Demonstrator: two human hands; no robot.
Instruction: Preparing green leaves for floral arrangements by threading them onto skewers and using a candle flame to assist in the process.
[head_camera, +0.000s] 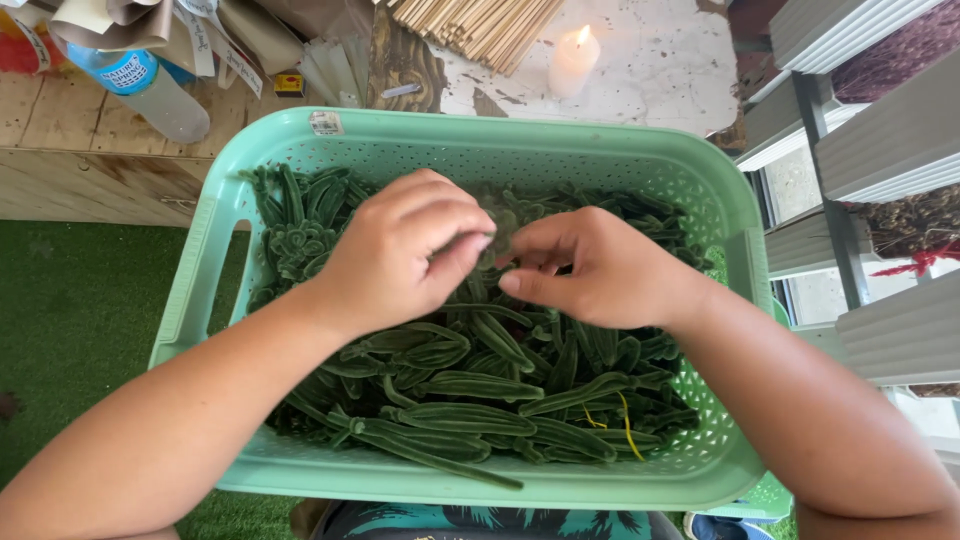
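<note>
1. Upper left of the frame: a clear bottle (150, 92) with a blue cap end lies on the wooden bench (70, 150), among paper scraps. Green turf (70, 320) covers the ground below it.
2. Centre: a mint-green basket (215, 230) fills most of the picture, heaped with dark green fuzzy leaves (470, 385) made of bent stems. A few thin yellow strands (625, 420) lie among them at lower right.
3. Left hand (395, 255): its fingers are curled nearly closed, tips pinched on a small green piece (503, 222) held above the heap, in the middle of the frame.
4. Right hand (600, 270): its fingers are likewise bent in tight, meeting the left ones at the same piece; the thumb lies underneath. How the piece is shaped between them is blurred.
5. Upper centre: a bundle of wooden sticks (480, 25) and a lit white candle (573, 62) sit on a pale slab (660, 70).
6. Judgement: the step in hand looks like twisting or shaping one piece with both hands. Any next move needs a steady pinch and a small, controlled turn, kept over the basket.
</note>
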